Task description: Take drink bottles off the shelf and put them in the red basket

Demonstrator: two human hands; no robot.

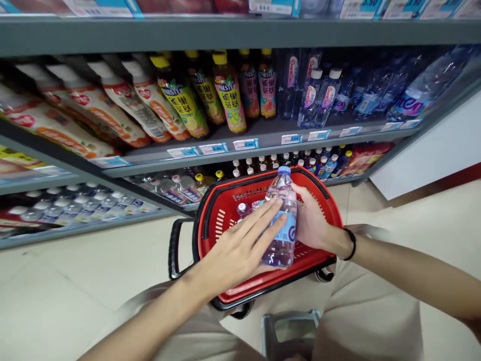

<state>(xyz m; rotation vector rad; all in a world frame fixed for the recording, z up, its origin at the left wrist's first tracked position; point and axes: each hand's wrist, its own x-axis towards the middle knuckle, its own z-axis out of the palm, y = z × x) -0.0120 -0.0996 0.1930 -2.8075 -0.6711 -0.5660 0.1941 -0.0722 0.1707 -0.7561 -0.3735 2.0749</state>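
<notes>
A clear water bottle [287,201] with a blue cap and a light blue label is held upright, tilted slightly, over a red shopping basket [244,295]. My left hand [244,243] lies across the bottle's left side and front, its fingers over the label. From the right, my right hand [312,220] grips the same bottle, with its thumb near the shoulder; its other fingers are mostly hidden. Inside the basket, a smaller bottle [242,209] shows behind my left hand. Other contents are largely covered by my hands and the bottle.
Ahead stands a shelf [263,131] with yellow-capped tea bottles [229,95], white-capped drinks [120,98] and water bottles [326,98]. More bottles fill the lower shelves. The basket's black handle [175,248] sticks out left. A grey stool [267,333] is between my legs.
</notes>
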